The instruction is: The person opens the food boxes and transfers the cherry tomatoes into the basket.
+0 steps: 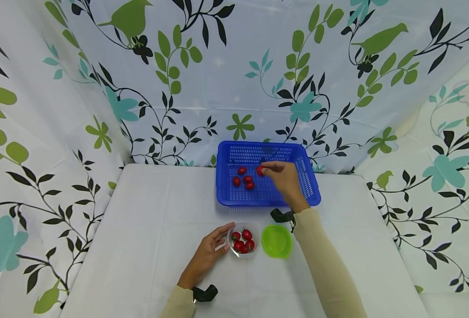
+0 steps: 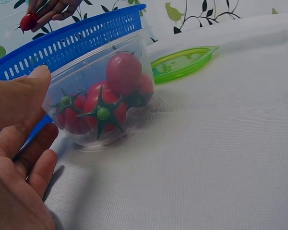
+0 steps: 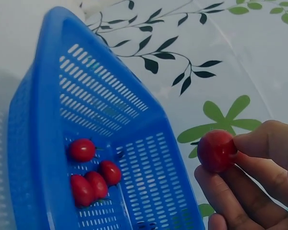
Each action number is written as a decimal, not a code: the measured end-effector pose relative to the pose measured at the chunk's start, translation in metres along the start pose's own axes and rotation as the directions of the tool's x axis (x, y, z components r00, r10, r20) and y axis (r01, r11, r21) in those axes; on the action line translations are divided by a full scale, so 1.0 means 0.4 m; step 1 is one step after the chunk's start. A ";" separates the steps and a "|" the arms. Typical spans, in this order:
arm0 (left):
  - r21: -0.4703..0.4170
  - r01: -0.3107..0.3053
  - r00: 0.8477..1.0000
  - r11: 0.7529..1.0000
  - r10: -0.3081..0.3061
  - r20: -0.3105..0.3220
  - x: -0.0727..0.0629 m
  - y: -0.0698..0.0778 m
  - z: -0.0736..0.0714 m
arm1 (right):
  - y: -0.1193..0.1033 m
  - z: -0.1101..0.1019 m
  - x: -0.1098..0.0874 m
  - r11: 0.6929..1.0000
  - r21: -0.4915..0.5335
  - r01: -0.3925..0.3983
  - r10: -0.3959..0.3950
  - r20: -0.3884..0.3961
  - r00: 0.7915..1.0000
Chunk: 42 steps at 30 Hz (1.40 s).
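Across a white-covered desk [image 1: 170,212], at the far middle, a blue rectangular basket [image 1: 250,202], long axis running left to right. Over the basket, slightly right of centre, the right hand [image 1: 283,179], with forearm slanting in from the near right. On the near side, further left, the left hand [image 1: 208,251], right at the left wall of a clear plastic container [image 2: 143,57] and so plainly the nearer of the two to it. From right grip to container, a line running near and a little left, across the basket's near wall. Just right of the container, a green plastic lid [image 1: 277,241], lying flat. Left grip moderately wide: thumb and forefinger seemingly touching the container's side, rather than closed round it; contact of the other fingers hard to tell. Right grip narrow: a single red cherry tomato [image 3: 216,150] pinched between thumb and fingertips, raised above the basket floor, nearly round, hence no clear long axis. In the basket's left half, left of the held one, four loose cherry tomatoes [image 1: 248,179], bunched close together. Inside the container, at least five stalked cherry tomatoes [image 2: 124,72], piled on one another.
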<state>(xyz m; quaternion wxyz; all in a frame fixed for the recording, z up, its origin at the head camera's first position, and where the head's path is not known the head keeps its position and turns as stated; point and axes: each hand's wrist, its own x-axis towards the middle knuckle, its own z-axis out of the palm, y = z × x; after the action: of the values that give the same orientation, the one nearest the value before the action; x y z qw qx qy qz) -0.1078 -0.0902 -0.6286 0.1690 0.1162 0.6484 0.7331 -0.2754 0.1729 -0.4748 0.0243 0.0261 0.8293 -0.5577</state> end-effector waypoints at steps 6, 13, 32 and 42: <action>0.024 -0.023 1.000 0.999 0.023 0.008 -0.001 0.000 -0.001 | -0.004 -0.001 0.036 0.999 -0.003 -0.033 0.033 0.029 0.999; 0.014 -0.023 1.000 1.000 0.023 0.003 -0.001 0.001 0.000 | -0.002 -0.002 0.074 0.997 0.012 -0.072 0.071 0.065 0.995; -0.004 0.016 1.000 1.000 -0.016 -0.002 -0.002 0.004 -0.002 | 0.026 0.011 0.168 0.992 -0.045 -0.116 0.122 0.168 0.978; -0.007 0.011 1.000 1.000 -0.011 0.000 -0.002 0.007 0.000 | 0.042 0.017 0.200 0.986 -0.060 -0.154 0.163 0.206 0.965</action>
<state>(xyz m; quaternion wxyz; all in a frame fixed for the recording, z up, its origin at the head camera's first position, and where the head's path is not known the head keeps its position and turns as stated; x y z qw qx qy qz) -0.1073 -0.0907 -0.6258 0.1731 0.1120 0.6466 0.7344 -0.3541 0.1743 -0.4982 0.1571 0.0326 0.8291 -0.5356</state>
